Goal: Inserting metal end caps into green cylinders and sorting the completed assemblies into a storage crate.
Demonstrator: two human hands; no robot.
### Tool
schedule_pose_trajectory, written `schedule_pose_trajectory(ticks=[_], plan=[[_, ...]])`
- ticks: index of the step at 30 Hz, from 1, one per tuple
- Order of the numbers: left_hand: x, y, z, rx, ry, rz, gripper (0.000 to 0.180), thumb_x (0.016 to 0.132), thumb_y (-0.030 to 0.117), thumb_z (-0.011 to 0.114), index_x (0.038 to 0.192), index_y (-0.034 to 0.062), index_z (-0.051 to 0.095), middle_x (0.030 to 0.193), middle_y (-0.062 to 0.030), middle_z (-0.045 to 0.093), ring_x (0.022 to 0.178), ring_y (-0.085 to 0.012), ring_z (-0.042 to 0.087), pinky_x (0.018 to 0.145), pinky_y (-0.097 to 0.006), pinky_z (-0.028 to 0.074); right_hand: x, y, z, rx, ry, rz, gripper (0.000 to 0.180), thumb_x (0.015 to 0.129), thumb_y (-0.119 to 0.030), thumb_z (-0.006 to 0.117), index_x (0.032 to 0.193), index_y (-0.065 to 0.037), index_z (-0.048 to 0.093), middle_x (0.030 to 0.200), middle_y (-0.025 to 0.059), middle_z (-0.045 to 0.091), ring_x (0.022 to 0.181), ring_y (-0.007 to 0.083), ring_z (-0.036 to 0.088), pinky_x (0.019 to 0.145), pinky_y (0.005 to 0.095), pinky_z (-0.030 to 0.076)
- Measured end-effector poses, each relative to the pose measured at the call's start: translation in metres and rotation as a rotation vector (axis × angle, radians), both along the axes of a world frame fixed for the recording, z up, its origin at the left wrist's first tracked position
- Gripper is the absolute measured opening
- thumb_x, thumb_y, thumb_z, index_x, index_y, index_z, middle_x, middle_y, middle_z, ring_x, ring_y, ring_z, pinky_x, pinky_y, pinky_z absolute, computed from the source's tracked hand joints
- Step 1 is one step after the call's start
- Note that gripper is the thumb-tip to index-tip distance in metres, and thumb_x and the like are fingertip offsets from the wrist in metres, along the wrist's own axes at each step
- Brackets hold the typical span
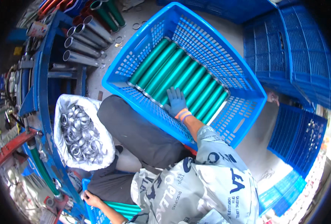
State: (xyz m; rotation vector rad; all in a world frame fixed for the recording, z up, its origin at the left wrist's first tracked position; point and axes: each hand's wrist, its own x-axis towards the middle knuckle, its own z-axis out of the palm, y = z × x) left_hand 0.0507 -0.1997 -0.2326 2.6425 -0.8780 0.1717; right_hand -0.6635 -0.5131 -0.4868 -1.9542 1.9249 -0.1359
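Spreads gloved right hand (pixel 176 100) wide over green tubes (pixel 172 77) lined up in a blue basket (pixel 115 88) at one o'clock. Rests bare left hand (pixel 93 200) by a second basket (pixel 85 183) at seven o'clock; cannot tell whether gripping.

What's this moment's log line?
Left hand: at nearer basket's rim; Gloved right hand: open over green tubes; White bag: metal rings
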Motion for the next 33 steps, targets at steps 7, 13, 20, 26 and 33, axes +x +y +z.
schedule_pose_trajectory(ticks=[7,13,20,26,33], plan=[[-0.01,0.014,0.003,-0.096,0.044,-0.015,0.045,0.109,0.035,0.076,0.123,-0.0072,0.081,0.123,-0.0219,0.083,0.11,-0.0317,0.075,0.105,-0.043,0.057,-0.057,0.1,0.005,0.554,0.024,-0.182,0.091,0.104,-0.057,0.064,0.176,-0.008,0.038,0.188,0.018,0.023,0.171,0.0503,0.024,0.133,0.0698,0.03],[-0.002,0.07,-0.014,-0.218,0.085,0.285,0.053,0.112,0.046,0.07,0.126,-0.0036,0.082,0.129,-0.0221,0.082,0.115,-0.037,0.077,0.104,-0.046,0.058,-0.019,0.02,0.084,0.017,-0.565,-0.526,0.069,0.109,-0.049,0.063,0.154,0.004,0.062,0.156,0.0315,0.063,0.143,0.0487,0.063,0.122,0.0496,0.05],[-0.089,0.148,-0.093,-0.14,0.503,0.196,0.043,0.111,0.036,0.068,0.129,-0.0013,0.08,0.129,-0.0235,0.081,0.115,-0.0402,0.077,0.102,-0.049,0.06,0.138,-0.036,0.317,-0.559,-0.887,-0.054,0.061,0.105,-0.03,0.074,0.152,0.006,0.062,0.153,0.0299,0.065,0.144,0.0457,0.062,0.125,0.0475,0.048],[-0.185,0.229,-0.165,-0.097,0.839,0.101,0.041,0.107,0.029,0.068,0.135,-0.0005,0.075,0.129,-0.0258,0.08,0.116,-0.0438,0.076,0.102,-0.052,0.06,0.234,-0.01,0.32,-0.544,-0.587,0.279,0.045,0.1,-0.03,0.076,0.134,-0.001,0.073,0.135,0.0278,0.072,0.13,0.0487,0.065,0.115,0.054,0.051],[-0.073,0.315,-0.215,-0.122,0.551,0.666,0.047,0.099,0.025,0.075,0.138,-0.0007,0.072,0.129,-0.0305,0.078,0.123,-0.0504,0.073,0.106,-0.056,0.06,0.398,0.042,0.357,-0.328,-0.83,0.778,0.063,0.1,-0.017,0.083,0.157,0.0,0.064,0.156,0.0256,0.067,0.143,0.0404,0.066,0.122,0.0455,0.05]])
